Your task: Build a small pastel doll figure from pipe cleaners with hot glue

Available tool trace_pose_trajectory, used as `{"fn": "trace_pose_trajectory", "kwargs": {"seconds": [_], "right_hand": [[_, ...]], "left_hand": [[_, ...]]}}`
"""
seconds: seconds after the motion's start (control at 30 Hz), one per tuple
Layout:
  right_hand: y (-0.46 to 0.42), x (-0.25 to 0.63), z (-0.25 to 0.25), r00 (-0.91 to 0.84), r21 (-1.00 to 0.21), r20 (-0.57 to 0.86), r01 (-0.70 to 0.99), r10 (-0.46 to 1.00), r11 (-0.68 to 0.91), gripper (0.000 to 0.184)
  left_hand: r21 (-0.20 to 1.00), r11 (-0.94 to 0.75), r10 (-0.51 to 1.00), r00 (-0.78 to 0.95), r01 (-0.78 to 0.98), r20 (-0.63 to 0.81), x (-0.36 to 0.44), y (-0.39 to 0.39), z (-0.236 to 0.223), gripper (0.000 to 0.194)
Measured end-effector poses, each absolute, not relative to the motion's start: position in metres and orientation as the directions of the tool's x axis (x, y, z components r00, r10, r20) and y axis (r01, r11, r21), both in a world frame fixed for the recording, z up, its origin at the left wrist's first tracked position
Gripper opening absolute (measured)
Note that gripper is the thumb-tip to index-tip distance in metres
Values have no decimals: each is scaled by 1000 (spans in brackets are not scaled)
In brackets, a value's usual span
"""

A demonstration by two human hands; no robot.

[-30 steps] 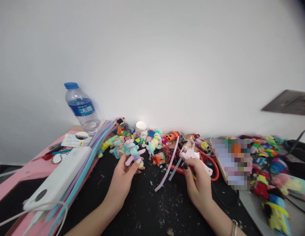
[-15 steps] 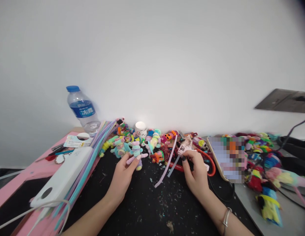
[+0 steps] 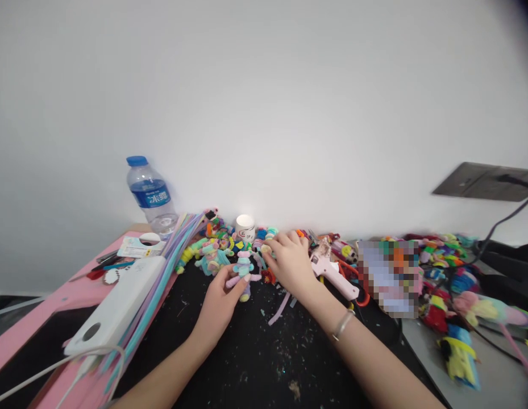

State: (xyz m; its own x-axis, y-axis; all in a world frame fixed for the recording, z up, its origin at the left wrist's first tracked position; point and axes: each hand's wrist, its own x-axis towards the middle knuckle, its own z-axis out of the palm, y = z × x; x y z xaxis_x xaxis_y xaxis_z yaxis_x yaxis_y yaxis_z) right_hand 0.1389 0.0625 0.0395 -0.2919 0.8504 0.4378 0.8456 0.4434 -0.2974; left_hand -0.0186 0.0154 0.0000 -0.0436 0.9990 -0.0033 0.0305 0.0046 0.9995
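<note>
My left hand (image 3: 221,298) pinches a small pastel pipe-cleaner doll (image 3: 244,267) between thumb and fingers; it stands upright, striped mint, pink and lilac. Further right, my right hand (image 3: 291,258) is curled over another pastel pipe-cleaner doll (image 3: 270,234) behind the mat's bare part, its fingertips partly hidden there. A pale pink hot glue gun (image 3: 338,279) lies to the right of that wrist, its nozzle end stained brown. Beneath the right forearm a lilac pipe-cleaner strip (image 3: 279,309) rests on the black mat (image 3: 246,352).
Along the wall runs a row of colourful pipe-cleaner figures with a paper cup (image 3: 245,227). At left are a water bottle (image 3: 150,196), a white power strip (image 3: 119,301) and pastel pipe cleaners (image 3: 153,301). A blurred phone (image 3: 387,278) and more figures (image 3: 458,355) lie at right.
My right hand has left the glue gun and moved left to the dolls near the cup. The glue gun now lies down. My left hand still holds its doll, now more upright.
</note>
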Motion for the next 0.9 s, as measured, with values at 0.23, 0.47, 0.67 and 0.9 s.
{"fn": "trace_pose_trajectory", "kwargs": {"seconds": [0.23,0.47,0.67,0.9], "right_hand": [[88,132,34,-213,-554,420,710,882,435,16],[73,153,47,-62,-864,323,388,945,321,12],[39,165,38,-61,-953,233,185,971,240,15],[11,179,5,78,-952,275,162,958,260,14]], "left_hand": [[999,31,999,-16,12,-31,-18,15,1,32],[996,10,998,56,92,-15,-15,10,-2,39],[987,-47,987,158,154,22,-11,4,-1,31],[999,-7,990,138,45,1,-10,6,-5,29]]}}
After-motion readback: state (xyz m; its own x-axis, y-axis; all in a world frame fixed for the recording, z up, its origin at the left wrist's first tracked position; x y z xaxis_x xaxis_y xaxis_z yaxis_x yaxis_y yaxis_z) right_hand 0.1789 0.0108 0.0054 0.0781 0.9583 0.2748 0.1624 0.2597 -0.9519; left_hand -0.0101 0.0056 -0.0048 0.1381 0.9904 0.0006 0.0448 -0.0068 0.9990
